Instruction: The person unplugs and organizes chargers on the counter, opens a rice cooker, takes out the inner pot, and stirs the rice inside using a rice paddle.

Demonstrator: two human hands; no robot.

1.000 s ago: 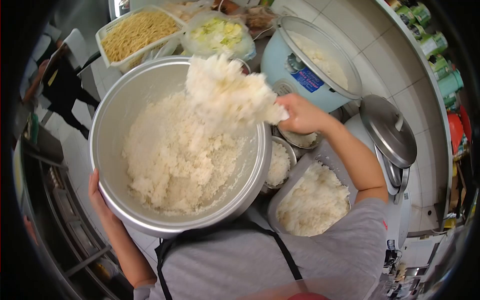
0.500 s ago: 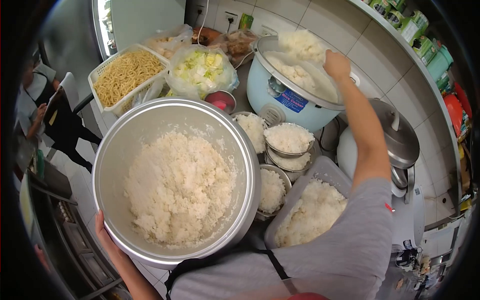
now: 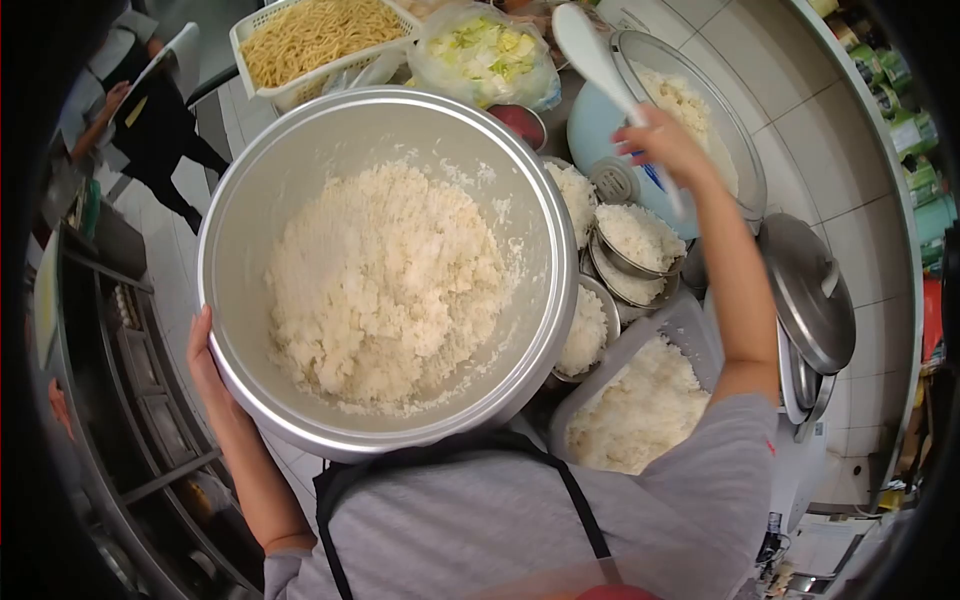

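Observation:
My left hand (image 3: 208,372) is closed against the outer side of a large metal rice pot (image 3: 225,385), holding it tilted close to my body. Loose white rice (image 3: 390,290) fills much of the pot's bottom. A white rice paddle (image 3: 590,55) is gripped in my right hand (image 3: 660,148), its broad end raised toward the upper left and its handle pointing down. That hand is in front of the light blue rice cooker (image 3: 592,135), which has rice (image 3: 680,105) inside. No clump of rice shows on the paddle.
Metal bowls of rice (image 3: 640,238) and a plastic tub of rice (image 3: 640,410) stand right of the pot. Behind are a basket of noodles (image 3: 320,40) and a bag of chopped cabbage (image 3: 485,55). A lidded pot (image 3: 805,290) is at right. Another person (image 3: 150,120) stands at left.
My right hand has come back from over the rice cooker, and the clump of rice above it is gone. The paddle now points up and left. The view has shifted; my left hand stays on the pot.

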